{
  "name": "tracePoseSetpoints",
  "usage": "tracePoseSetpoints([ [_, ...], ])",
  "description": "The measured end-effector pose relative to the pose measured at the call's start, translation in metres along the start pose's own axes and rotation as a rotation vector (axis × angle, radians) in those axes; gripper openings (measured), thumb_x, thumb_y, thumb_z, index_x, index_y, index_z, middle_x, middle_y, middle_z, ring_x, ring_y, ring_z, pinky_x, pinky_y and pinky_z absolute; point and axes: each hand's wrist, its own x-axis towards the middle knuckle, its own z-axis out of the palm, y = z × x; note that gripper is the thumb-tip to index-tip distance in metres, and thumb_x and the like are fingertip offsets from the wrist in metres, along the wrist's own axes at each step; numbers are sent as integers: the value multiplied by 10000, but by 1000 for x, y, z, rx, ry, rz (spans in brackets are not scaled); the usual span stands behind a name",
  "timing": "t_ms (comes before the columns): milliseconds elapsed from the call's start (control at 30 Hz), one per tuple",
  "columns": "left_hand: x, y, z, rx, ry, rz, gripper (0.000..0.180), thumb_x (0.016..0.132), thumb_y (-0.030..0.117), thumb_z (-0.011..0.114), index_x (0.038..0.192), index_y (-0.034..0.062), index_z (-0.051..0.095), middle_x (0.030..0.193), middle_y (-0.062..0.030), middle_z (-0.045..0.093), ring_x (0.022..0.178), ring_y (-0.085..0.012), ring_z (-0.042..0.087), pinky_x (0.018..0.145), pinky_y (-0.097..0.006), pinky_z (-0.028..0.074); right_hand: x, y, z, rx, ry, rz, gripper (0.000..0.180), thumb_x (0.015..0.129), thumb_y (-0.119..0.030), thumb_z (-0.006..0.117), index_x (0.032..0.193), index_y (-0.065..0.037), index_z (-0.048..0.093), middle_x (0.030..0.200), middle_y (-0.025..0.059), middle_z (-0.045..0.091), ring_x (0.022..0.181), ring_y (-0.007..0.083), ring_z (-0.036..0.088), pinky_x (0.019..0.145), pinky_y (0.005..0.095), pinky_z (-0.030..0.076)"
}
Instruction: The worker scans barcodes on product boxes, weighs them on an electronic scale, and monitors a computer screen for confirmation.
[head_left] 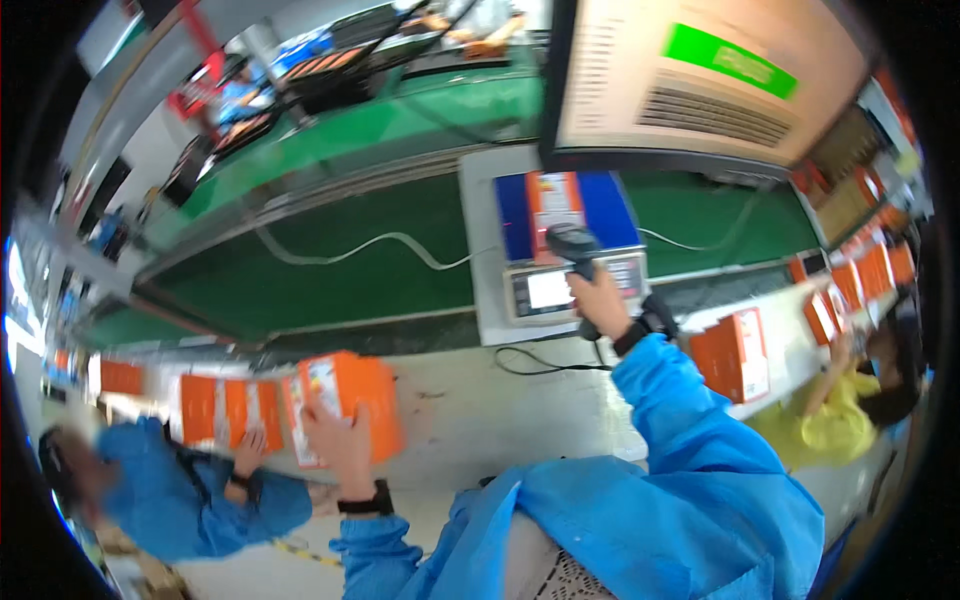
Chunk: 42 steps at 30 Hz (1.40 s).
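Observation:
My right hand (600,300) is wrapped around the grip of a dark handheld barcode scanner (572,243). The scanner's head is over an orange-and-white box (555,195), which lies on the blue plate of a weighing scale (512,295). To the left, my left hand (342,445) has its thumb and fingers on an orange box (375,395) at the bench edge. That box stands among others and looks slightly blurred. Both my wrists carry dark bands below blue sleeves.
A monitor (710,85) with a green banner stands behind the scale. A green conveyor (370,285) runs along the back, crossed by a white cable. On the left a co-worker in blue (190,490) touches orange boxes; another in yellow (825,420) is at right, near more orange boxes (732,355).

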Motion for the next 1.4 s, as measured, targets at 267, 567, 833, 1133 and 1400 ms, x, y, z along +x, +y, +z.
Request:
tracePoseSetpoints([
  [267,47,-85,15,-490,298,-58,560,826,316,628,1238,-29,467,1175,-293,486,1123,-438,447,936,-460,385,7,20,-8,143,-44,169,226,845,-281,623,880,-70,550,641,-3,511,492,106,501,412,255,411],
  [567,132,-278,81,43,91,-170,610,806,342,652,1245,-39,465,1314,-274,398,1235,-416,372,1024,-472,321,-6,-6,15,152,78,32,203,861,-279,621,808,-96,552,598,-14,505,462,85,501,392,229,388],
  [833,122,-275,113,204,-55,-226,704,845,479,557,1344,5,410,1401,-275,341,1288,-420,338,1052,-472,304,-22,-17,21,97,177,81,199,856,-278,630,883,-92,565,622,-17,509,477,82,497,405,231,391],
  [1133,163,-249,62,245,-282,-406,1048,665,502,739,1443,59,192,1352,-277,382,1099,-450,478,952,-455,385,-29,-11,18,95,234,114,195,857,-262,627,892,-82,559,660,0,519,491,91,502,422,239,403],
  [1400,231,-222,122,-13,-285,-416,1089,682,630,659,1367,-101,232,1310,-324,425,1214,-407,441,990,-428,381,-35,-12,13,69,311,105,191,839,-246,624,779,-79,555,605,4,513,469,95,490,415,240,390],
])
